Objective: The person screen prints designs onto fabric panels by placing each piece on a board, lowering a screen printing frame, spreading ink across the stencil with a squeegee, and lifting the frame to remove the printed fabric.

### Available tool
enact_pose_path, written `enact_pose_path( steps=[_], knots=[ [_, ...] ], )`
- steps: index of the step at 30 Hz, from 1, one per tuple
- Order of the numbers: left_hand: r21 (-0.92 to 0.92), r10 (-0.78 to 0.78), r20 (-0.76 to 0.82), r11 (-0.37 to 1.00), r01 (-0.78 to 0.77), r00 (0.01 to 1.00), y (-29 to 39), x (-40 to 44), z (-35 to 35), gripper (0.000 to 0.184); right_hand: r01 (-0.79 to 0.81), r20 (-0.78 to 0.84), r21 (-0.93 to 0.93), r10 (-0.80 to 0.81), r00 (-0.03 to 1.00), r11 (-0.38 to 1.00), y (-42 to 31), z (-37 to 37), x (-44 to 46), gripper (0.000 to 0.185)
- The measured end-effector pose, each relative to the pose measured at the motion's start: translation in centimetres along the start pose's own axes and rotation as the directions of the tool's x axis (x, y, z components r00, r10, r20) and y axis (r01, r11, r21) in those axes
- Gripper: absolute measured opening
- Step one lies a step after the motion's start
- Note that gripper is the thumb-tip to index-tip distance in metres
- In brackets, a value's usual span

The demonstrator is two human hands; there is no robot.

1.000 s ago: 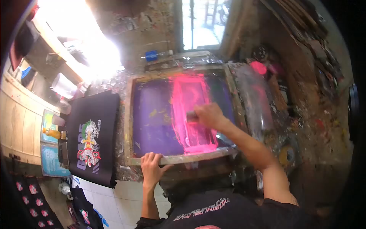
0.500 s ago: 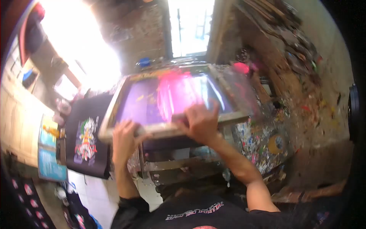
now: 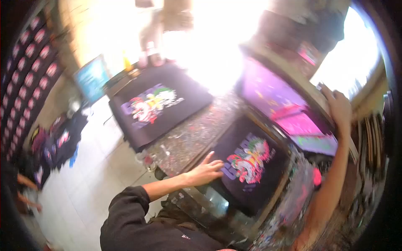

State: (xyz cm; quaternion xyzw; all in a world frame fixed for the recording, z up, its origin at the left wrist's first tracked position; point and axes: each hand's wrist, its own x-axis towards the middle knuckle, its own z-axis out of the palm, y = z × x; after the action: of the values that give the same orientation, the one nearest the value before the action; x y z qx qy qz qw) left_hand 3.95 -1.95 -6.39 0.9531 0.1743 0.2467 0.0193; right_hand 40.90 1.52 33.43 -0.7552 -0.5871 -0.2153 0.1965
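A screen printing frame [image 3: 289, 113] with a wooden border stands raised and tilted on the right, purple and bright pink across its mesh. My right hand [image 3: 340, 108] grips the upper edge of that frame. Below it a black fabric piece [image 3: 268, 192], printed with a colourful figure and purple lettering, lies flat on the printing board. My left hand [image 3: 205, 171] reaches to the near left edge of this fabric, fingers stretched and thumb apart; whether the fingertips press on the cloth is hard to see.
Another printed black fabric piece [image 3: 167, 115] lies on the paint-specked table [image 3: 184, 146] to the left. Behind it stand a blue panel [image 3: 93, 79] and bottles. Printed dark cloth [image 3: 29, 83] hangs far left, above a pile of dark clothes [image 3: 58, 138]. Another person's hand [image 3: 29, 201] shows at lower left.
The frame has gone from lying low in both hands to standing raised on the right. My left hand has let go of it and moved to the fabric. The view has turned left.
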Motion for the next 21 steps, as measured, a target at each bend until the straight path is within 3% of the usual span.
enact_pose_path(
  steps=[1,3,4,6,7,8,9,10,13,14,15,16,17,18,19,20,21],
  knots=[
    [0.192,-0.036,-0.083,0.980,0.051,0.996,1.5,0.3,-1.6,0.025,-0.003,0.010,0.039,0.003,1.000,0.999,0.8,0.1,1.4,0.078],
    [0.344,-0.144,-0.303,0.905,0.249,0.942,2.5,-1.6,-4.3,0.020,-0.074,0.079,0.054,0.070,0.994,0.996,1.6,-0.1,2.8,0.079],
    [0.352,-0.157,-0.317,0.896,0.270,0.935,1.0,-3.2,-4.8,0.020,-0.050,0.073,0.061,0.046,0.996,0.997,1.3,-0.4,3.0,0.079],
    [-0.088,-0.405,-0.329,0.912,0.400,0.853,-2.8,-7.1,-6.2,0.029,-0.090,0.080,0.021,0.088,0.993,0.996,0.5,-0.6,2.6,0.079],
    [-0.081,-0.413,-0.338,0.908,0.411,0.845,-3.8,-7.9,-7.8,0.029,-0.075,0.077,0.029,0.073,0.994,0.997,0.6,-0.3,2.6,0.079],
    [-0.425,-0.674,-0.203,0.714,0.556,0.711,-4.4,-8.7,-9.5,0.037,-0.073,-0.008,0.063,0.074,0.997,0.995,1.1,0.4,2.3,0.079],
    [-0.690,-0.837,0.022,0.383,0.614,0.547,-4.6,-9.6,-10.6,0.046,-0.065,-0.088,0.094,0.074,0.993,0.993,1.7,0.8,2.4,0.079],
    [-0.641,-0.784,-0.258,0.576,0.507,0.565,-5.6,-10.2,-8.5,0.062,-0.043,-0.092,0.099,0.052,0.994,0.994,3.1,1.3,2.9,0.079],
    [-0.744,-0.873,-0.223,0.441,0.503,0.434,-7.1,-10.2,-9.0,0.065,-0.045,-0.109,0.077,0.054,0.993,0.996,3.7,2.4,4.8,0.078],
    [-0.726,-0.861,-0.314,0.489,0.483,0.400,-7.9,-10.2,-10.0,0.065,-0.052,-0.027,0.095,0.055,0.998,0.994,3.0,1.8,4.6,0.078],
    [-0.613,-0.779,-0.497,0.627,0.481,0.383,-9.7,-10.9,-10.1,0.065,-0.077,0.060,0.098,0.071,0.996,0.992,3.3,0.9,3.8,0.078],
    [-0.784,-0.869,-0.405,0.490,0.382,0.284,-11.1,-12.1,-10.8,0.064,-0.207,0.132,0.063,0.197,0.971,0.976,0.1,-1.0,2.0,0.081],
    [-0.740,-0.891,-0.386,0.454,0.496,0.240,-10.6,-12.7,-15.5,0.063,-0.124,0.156,-0.063,0.132,0.979,0.990,1.9,-0.3,2.6,0.067],
    [-0.623,-0.807,-0.548,0.570,0.536,0.222,-11.6,-14.0,-17.4,0.064,-0.033,0.178,-0.185,0.066,0.982,0.982,3.6,0.3,3.1,0.054],
    [-0.597,-0.792,-0.585,0.565,0.569,0.173,-12.4,-15.3,-19.3,0.065,-0.141,0.163,-0.164,0.168,0.972,0.976,3.9,0.5,3.9,0.045],
    [-0.556,-0.735,-0.646,0.638,0.533,0.205,-14.7,-17.5,-19.6,0.065,-0.047,0.213,-0.211,0.093,0.973,0.976,3.3,-0.1,3.4,0.046],
    [-0.511,-0.790,-0.552,0.575,0.639,0.269,-15.4,-18.8,-21.3,0.070,0.055,0.154,-0.188,-0.026,0.988,0.981,3.1,0.1,2.7,0.051]
  ],
)
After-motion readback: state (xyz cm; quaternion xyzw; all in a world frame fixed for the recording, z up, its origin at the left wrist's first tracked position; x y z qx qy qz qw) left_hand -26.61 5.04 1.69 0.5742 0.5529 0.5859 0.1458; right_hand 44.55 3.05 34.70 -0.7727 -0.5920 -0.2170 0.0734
